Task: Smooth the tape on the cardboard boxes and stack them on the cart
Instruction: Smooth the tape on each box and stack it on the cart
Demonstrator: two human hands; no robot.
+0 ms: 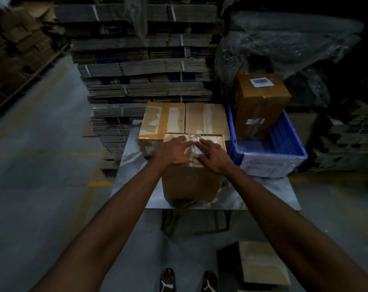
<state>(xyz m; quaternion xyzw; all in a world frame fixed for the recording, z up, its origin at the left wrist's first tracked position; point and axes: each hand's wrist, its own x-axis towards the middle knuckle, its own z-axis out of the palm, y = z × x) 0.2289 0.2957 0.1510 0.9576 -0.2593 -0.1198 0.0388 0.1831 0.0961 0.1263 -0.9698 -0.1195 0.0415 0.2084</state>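
A brown cardboard box stands on the near part of the metal cart top. Clear tape runs along the middle of its lid. My left hand lies flat on the lid to the left of the tape, fingers straight. My right hand presses flat on the lid to the right, its fingers reaching onto the tape. Two more taped boxes sit side by side behind it: one on the left, one on the right.
A blue plastic crate sits on the cart's right side with a labelled box standing in it. Strapped bundles of flat cardboard rise behind the cart. Another box lies on the floor near my feet.
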